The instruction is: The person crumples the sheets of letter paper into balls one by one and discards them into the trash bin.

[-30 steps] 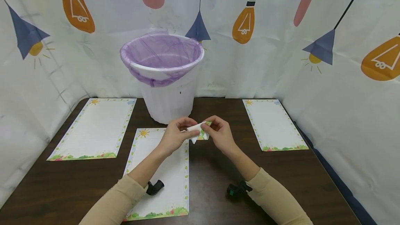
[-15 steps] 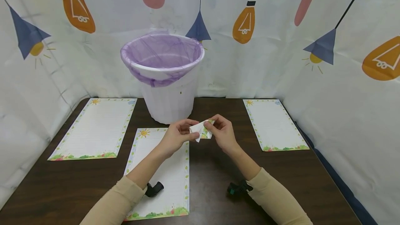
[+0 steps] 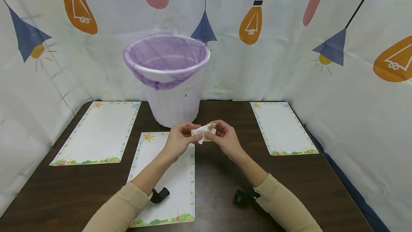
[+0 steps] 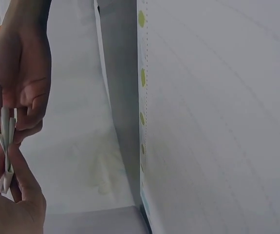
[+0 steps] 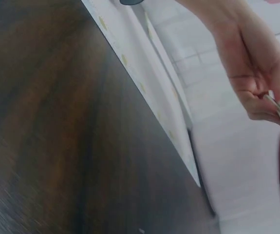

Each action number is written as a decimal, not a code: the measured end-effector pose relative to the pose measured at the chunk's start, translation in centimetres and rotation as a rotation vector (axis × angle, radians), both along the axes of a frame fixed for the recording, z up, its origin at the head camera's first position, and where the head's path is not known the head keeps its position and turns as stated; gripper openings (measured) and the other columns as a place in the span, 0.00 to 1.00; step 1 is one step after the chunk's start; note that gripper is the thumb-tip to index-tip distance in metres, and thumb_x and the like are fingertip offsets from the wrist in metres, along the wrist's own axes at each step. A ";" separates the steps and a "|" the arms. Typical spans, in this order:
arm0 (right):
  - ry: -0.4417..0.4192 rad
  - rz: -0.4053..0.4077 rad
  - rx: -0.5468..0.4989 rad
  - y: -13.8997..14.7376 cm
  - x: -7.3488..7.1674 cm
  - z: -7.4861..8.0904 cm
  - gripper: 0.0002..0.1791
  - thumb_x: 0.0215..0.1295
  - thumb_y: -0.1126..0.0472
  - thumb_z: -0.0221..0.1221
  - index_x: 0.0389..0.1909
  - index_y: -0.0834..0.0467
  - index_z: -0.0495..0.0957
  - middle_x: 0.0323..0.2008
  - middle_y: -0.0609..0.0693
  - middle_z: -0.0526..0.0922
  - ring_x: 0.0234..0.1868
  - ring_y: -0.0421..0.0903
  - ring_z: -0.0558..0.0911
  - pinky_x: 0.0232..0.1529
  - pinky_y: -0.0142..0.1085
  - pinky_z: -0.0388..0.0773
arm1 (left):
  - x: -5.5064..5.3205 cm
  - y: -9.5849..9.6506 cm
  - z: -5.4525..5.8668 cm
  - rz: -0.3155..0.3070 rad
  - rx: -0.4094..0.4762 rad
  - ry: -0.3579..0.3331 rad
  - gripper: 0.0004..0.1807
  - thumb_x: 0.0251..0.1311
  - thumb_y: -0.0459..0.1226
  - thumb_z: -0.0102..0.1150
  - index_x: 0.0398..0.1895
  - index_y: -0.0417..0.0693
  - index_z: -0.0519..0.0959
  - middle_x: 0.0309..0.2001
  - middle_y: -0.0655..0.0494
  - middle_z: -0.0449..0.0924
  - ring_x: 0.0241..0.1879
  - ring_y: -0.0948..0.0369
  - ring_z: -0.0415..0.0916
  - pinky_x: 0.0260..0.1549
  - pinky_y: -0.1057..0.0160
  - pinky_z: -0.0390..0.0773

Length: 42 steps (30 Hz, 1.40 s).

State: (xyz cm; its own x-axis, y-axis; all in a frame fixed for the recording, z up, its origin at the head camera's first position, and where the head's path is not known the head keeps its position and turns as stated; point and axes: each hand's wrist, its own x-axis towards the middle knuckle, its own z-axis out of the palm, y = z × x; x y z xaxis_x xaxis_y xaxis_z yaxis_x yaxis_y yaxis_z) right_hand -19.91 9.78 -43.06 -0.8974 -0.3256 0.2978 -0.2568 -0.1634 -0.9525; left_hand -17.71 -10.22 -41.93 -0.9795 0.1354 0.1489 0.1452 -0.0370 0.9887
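Observation:
A small folded piece of paper (image 3: 202,129), white with a printed green and pink border, is held up between both hands over the table's middle. My left hand (image 3: 179,139) pinches its left end between thumb and fingers. On its other end, my right hand (image 3: 227,139) grips with thumb and fingertips. Seen edge-on in the left wrist view, the folded paper (image 4: 7,131) shows several layers pressed together. A sheet of bordered paper (image 3: 170,185) lies flat beneath the left forearm, partly covered by it. The right wrist view catches the folded paper only at its edge.
A white bin (image 3: 175,103) with a purple liner stands at the back, just behind the hands. Bordered sheets lie at the left (image 3: 96,131) and the right (image 3: 283,128) of the dark table (image 3: 219,196). A patterned curtain (image 3: 273,74) encloses the back and sides.
The folded paper shifted slightly right, then back left with both hands. The right fingers and thumb have moved along it, and its printed side now shows less.

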 end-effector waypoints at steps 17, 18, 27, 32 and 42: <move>0.064 -0.058 0.119 0.9 -0.9 1.1 0.16 0.62 0.75 0.69 0.49 0.69 0.78 0.32 0.54 0.88 0.32 0.44 0.83 0.35 0.33 0.81 | -0.4 -1.0 1.3 -0.111 -0.302 0.147 0.11 0.64 0.36 0.71 0.46 0.41 0.83 0.37 0.52 0.84 0.37 0.54 0.81 0.36 0.62 0.80; 0.071 -0.053 0.129 0.9 -0.9 1.2 0.15 0.62 0.74 0.69 0.48 0.69 0.79 0.33 0.56 0.88 0.32 0.45 0.83 0.34 0.34 0.81 | -0.5 -1.1 1.3 -0.126 -0.304 0.152 0.13 0.64 0.35 0.71 0.49 0.41 0.82 0.37 0.52 0.83 0.37 0.54 0.81 0.36 0.62 0.81; 0.069 -0.024 0.161 0.8 -0.8 1.1 0.12 0.64 0.71 0.69 0.48 0.67 0.82 0.37 0.59 0.89 0.32 0.47 0.83 0.33 0.38 0.83 | -0.6 -0.9 0.7 -0.177 -0.245 0.213 0.17 0.65 0.26 0.66 0.56 0.38 0.78 0.34 0.49 0.80 0.33 0.53 0.79 0.32 0.61 0.83; 0.053 -0.005 0.167 0.6 -0.6 1.0 0.13 0.66 0.71 0.67 0.50 0.66 0.80 0.38 0.56 0.88 0.33 0.46 0.82 0.33 0.36 0.82 | -0.5 -0.7 0.3 -0.111 -0.241 0.246 0.15 0.65 0.25 0.65 0.53 0.39 0.78 0.32 0.47 0.80 0.30 0.54 0.76 0.29 0.64 0.78; -0.091 0.117 0.123 0.2 0.2 0.6 0.17 0.69 0.71 0.64 0.56 0.71 0.75 0.44 0.59 0.84 0.41 0.54 0.86 0.50 0.65 0.77 | -0.3 -0.6 0.2 0.066 -0.137 0.175 0.13 0.63 0.22 0.64 0.50 0.37 0.79 0.33 0.41 0.78 0.29 0.57 0.73 0.25 0.67 0.74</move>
State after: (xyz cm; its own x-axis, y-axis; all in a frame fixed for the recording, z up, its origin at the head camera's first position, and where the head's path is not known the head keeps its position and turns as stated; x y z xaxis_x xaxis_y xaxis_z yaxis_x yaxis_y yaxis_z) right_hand -19.72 9.99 -42.44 -0.8726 -0.4584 0.1688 -0.1551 -0.0677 -0.9856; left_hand -18.01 -10.84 -41.70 -0.9480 0.1020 0.3016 0.3121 0.1112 0.9435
